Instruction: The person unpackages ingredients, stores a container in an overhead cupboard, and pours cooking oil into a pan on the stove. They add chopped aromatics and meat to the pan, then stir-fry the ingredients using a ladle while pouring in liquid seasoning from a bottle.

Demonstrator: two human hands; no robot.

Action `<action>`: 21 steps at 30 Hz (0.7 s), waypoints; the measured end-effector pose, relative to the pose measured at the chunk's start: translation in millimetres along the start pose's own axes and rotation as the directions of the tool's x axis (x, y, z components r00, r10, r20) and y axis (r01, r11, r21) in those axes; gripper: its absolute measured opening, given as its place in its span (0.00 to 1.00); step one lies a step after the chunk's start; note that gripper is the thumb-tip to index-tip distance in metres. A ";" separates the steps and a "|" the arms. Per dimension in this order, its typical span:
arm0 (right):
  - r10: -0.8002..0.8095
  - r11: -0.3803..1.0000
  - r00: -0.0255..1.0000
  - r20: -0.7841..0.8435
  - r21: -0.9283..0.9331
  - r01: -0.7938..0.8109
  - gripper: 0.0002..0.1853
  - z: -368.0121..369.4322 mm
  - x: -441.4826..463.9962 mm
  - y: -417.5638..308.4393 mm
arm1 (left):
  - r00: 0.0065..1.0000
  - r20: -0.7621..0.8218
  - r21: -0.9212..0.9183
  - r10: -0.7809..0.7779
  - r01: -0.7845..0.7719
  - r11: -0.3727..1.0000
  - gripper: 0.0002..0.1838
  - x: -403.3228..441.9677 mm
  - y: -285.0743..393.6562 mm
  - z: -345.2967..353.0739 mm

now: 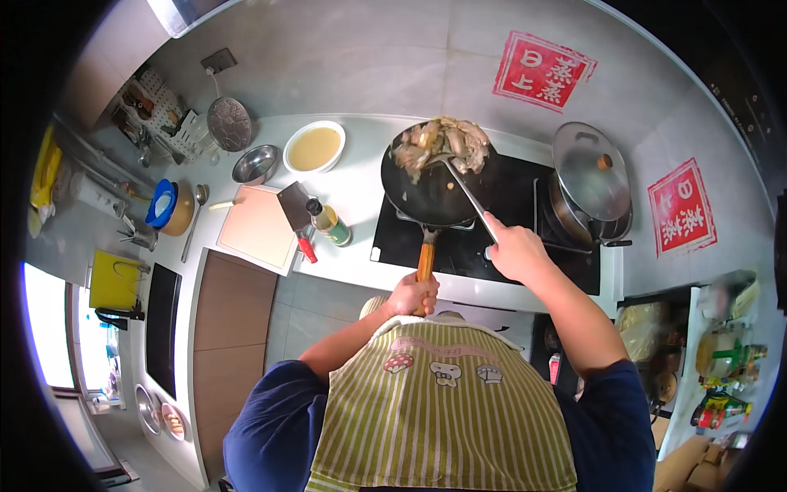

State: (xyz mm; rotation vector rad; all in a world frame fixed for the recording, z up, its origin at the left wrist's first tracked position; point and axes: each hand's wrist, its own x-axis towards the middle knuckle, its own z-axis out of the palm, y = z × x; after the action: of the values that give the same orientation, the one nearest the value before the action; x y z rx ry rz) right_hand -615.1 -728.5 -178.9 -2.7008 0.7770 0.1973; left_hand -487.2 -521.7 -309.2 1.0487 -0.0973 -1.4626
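My left hand (pixel 413 295) is wrapped round the wooden handle (pixel 426 261) of a black wok (pixel 426 197). The wok is over the left part of the black cooktop (pixel 512 193). Pieces of meat (pixel 451 141) lie along the wok's far side, some up at its rim. My right hand (pixel 518 252) grips a metal spatula (pixel 466 189), whose blade touches the near edge of the meat.
Left of the wok are a bowl of yellowish liquid (pixel 314 148), a metal bowl (pixel 256 164), a cutting board (pixel 258 223), a cleaver (pixel 295 208) and a bottle (pixel 329 223). On the right stands a pot with a glass lid (pixel 590 172).
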 end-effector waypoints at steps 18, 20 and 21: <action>0.048 0.994 0.999 -0.015 0.100 -0.046 0.31 -49.9 12.8 -12.9 | 0.993 0.036 0.117 0.109 -0.113 0.987 0.09 32.0 20.5 0.3; 0.029 0.999 0.999 -0.021 -0.023 -0.029 0.31 -41.2 8.6 -18.7 | 0.991 0.119 -0.007 0.052 -0.052 0.999 0.06 17.5 7.2 2.6; 0.019 0.996 1.000 -0.024 -0.086 -0.021 0.31 -38.0 6.4 -20.3 | 0.991 0.132 -0.067 0.017 -0.008 0.998 0.06 13.4 5.8 4.2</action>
State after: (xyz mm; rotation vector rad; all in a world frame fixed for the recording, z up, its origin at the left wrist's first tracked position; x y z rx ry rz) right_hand -597.2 -728.5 -139.2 -2.7816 0.8203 0.2084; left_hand -483.0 -536.3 -310.2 0.8948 -0.1489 -1.5136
